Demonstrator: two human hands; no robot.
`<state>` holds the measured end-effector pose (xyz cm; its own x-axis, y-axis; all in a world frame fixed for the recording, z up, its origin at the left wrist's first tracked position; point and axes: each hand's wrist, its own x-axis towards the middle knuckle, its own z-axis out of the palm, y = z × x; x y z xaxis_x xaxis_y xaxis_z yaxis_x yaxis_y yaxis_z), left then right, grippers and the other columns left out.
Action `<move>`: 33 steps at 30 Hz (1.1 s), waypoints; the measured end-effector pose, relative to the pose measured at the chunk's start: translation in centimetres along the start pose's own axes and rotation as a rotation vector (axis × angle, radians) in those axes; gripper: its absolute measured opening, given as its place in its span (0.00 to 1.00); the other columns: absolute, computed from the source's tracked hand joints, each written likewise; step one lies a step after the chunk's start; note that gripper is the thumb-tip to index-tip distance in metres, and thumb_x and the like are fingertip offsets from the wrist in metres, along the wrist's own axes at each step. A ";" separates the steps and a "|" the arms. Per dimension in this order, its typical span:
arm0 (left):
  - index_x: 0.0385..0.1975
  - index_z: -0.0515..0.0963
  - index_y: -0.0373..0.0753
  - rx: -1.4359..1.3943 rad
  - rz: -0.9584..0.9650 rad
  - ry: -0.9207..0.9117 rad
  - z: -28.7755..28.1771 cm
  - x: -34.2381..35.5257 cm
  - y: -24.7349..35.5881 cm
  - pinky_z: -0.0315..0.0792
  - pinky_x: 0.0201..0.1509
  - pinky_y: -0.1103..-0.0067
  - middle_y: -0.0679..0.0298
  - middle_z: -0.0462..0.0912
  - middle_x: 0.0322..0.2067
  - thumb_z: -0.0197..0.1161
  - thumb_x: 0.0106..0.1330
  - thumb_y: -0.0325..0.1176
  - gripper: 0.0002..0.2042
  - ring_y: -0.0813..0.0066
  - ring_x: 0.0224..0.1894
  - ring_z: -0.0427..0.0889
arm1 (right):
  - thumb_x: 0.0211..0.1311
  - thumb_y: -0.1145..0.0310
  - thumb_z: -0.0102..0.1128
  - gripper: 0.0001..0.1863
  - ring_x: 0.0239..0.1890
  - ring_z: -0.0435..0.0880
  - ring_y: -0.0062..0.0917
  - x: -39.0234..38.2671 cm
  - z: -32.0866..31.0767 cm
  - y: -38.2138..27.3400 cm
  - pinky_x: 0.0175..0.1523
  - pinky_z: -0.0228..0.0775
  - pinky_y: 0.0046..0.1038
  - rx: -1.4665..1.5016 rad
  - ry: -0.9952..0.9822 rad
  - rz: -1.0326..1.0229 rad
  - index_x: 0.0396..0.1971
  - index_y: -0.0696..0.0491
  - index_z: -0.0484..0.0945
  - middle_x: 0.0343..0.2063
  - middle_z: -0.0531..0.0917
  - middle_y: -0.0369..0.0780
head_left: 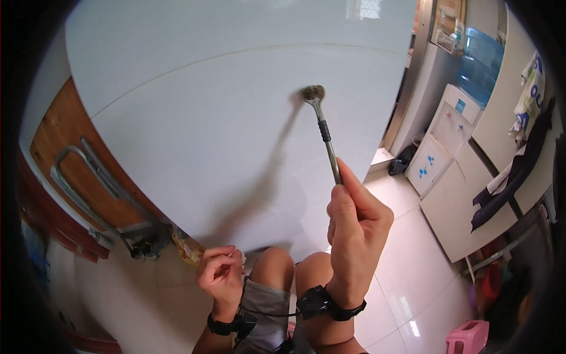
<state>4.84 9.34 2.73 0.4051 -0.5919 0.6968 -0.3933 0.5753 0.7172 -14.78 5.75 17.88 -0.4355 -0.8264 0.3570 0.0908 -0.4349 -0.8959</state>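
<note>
My right hand is closed around the lower end of a slim metallic stick, thumb and forefinger pinching it. The stick has a black ribbed sleeve partway up and a rounded, dark, rough-looking head; the head's exact kind is unclear. It points up and away, over a large smooth white tabletop where its shadow falls. Above my left thigh, my left hand is curled, with fingertips near the thumb. A small whitish bit shows beside these fingers; what they hold is too small to name.
A folded metal-framed item leans at the left by a wooden panel. On the right stand a water dispenser with a blue bottle, a pale cabinet with hanging cloths, and a pink stool. My knees are at the tabletop's near edge.
</note>
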 end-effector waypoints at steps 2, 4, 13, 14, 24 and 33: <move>0.27 0.76 0.33 -0.010 0.024 -0.023 0.0 0.1 0.0 0.81 0.21 0.83 0.57 0.82 0.38 0.69 0.57 0.12 0.09 0.76 0.30 0.84 | 0.69 0.76 0.54 0.18 0.18 0.62 0.07 1.3 -1.3 0.4 0.21 0.50 0.15 -0.001 0.092 -0.006 0.56 0.60 0.81 0.19 0.72 0.27; 0.28 0.75 0.33 -0.049 -0.065 0.035 -0.3 0.3 0.2 0.81 0.22 0.84 0.57 0.82 0.39 0.68 0.58 0.12 0.09 0.77 0.30 0.84 | 0.68 0.76 0.55 0.17 0.20 0.63 0.08 3.2 -2.5 1.4 0.24 0.51 0.14 0.058 0.256 -0.013 0.55 0.58 0.83 0.21 0.73 0.28; 0.25 0.76 0.33 -0.037 0.306 -0.136 4.1 8.9 7.0 0.76 0.21 0.82 0.57 0.83 0.35 0.67 0.57 0.12 0.09 0.76 0.24 0.81 | 0.68 0.74 0.56 0.18 0.23 0.64 0.09 3.3 -3.6 0.8 0.28 0.55 0.16 0.017 0.192 0.073 0.56 0.59 0.81 0.21 0.71 0.27; 0.26 0.77 0.33 -0.019 0.421 -0.175 5.7 10.7 8.5 0.76 0.21 0.81 0.57 0.84 0.34 0.67 0.56 0.12 0.08 0.75 0.24 0.81 | 0.69 0.74 0.55 0.18 0.23 0.63 0.09 3.7 -4.1 1.4 0.28 0.54 0.16 0.011 0.277 0.056 0.57 0.60 0.81 0.20 0.70 0.26; 0.25 0.77 0.33 -0.004 1.034 -0.352 25.5 20.6 14.9 0.74 0.29 0.72 0.57 0.79 0.25 0.64 0.50 0.13 0.07 0.59 0.26 0.80 | 0.71 0.72 0.55 0.20 0.15 0.59 0.05 3.7 -5.2 1.9 0.17 0.48 0.12 0.377 0.335 0.096 0.60 0.61 0.77 0.18 0.69 0.27; 0.27 0.79 0.33 0.199 0.893 -0.396 18.6 18.3 13.1 0.72 0.28 0.74 0.58 0.78 0.24 0.66 0.50 0.13 0.08 0.62 0.25 0.78 | 0.70 0.73 0.54 0.21 0.15 0.62 0.06 3.7 -5.4 1.9 0.19 0.53 0.13 0.474 0.247 0.187 0.61 0.60 0.77 0.18 0.72 0.29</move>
<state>-8.27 -4.49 24.85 -0.3970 -0.1542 0.9048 -0.5655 0.8176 -0.1088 -21.08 3.83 16.01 -0.5648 -0.8213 0.0805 0.5538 -0.4496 -0.7008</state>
